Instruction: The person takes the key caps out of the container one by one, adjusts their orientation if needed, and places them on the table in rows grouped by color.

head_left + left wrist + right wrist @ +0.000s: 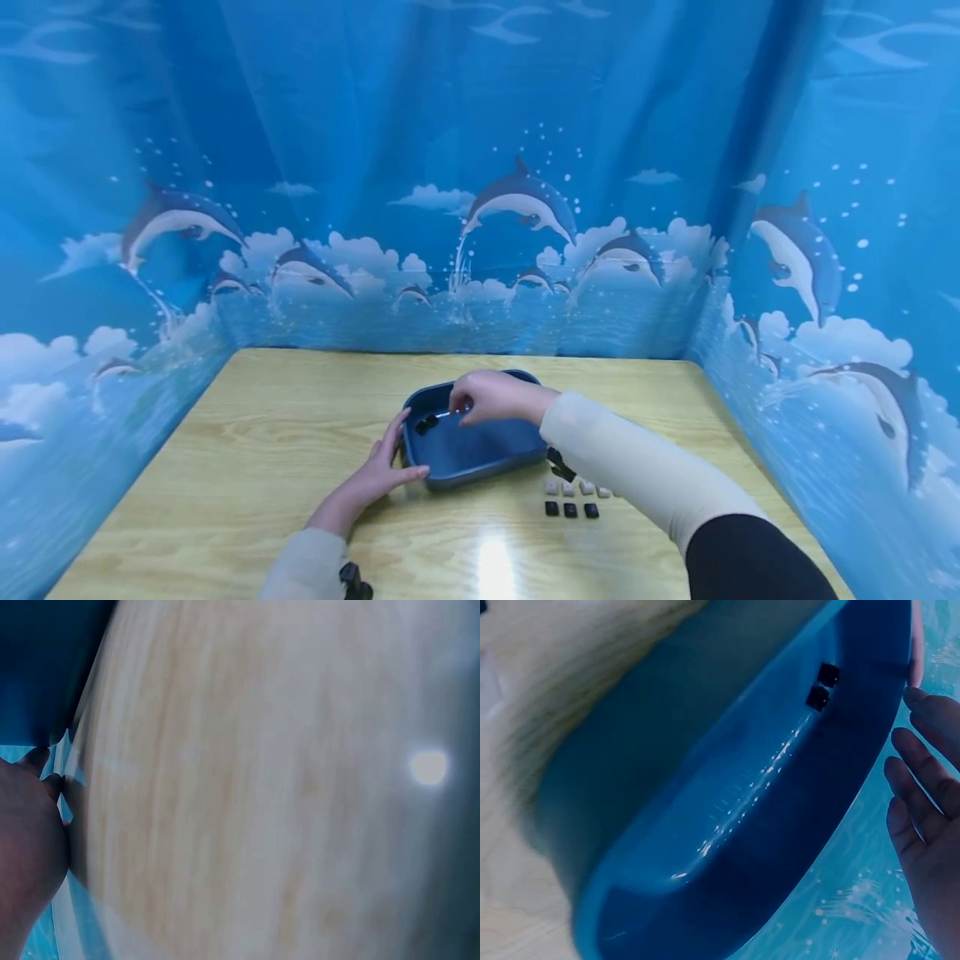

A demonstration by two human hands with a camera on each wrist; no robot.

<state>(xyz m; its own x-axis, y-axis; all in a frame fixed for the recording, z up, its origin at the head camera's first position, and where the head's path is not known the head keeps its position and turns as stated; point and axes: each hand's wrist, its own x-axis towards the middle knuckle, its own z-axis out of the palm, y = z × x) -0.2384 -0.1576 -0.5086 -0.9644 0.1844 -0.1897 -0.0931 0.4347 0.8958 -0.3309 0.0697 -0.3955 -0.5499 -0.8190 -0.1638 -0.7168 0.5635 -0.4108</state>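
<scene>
A dark blue plastic basin (480,454) sits on the wooden table, with two black keycaps (823,688) lying together at one end inside it. My left hand (382,467) rests against the basin's left front corner, fingers along the left side and thumb at the front rim. Over the basin hovers my right hand (487,395), fingers pointing down. The right wrist view shows its fingers (922,776) loosely bent with nothing seen between them. In the left wrist view, only part of my left hand (30,847) appears, below the basin (45,667).
Right of the basin's front, white keycaps (567,489) form a row, partly hidden by the right sleeve (637,458). Black keycaps (571,510) line up in front of them. A blue dolphin-print curtain (480,208) borders the wooden table (300,400) at the back and sides.
</scene>
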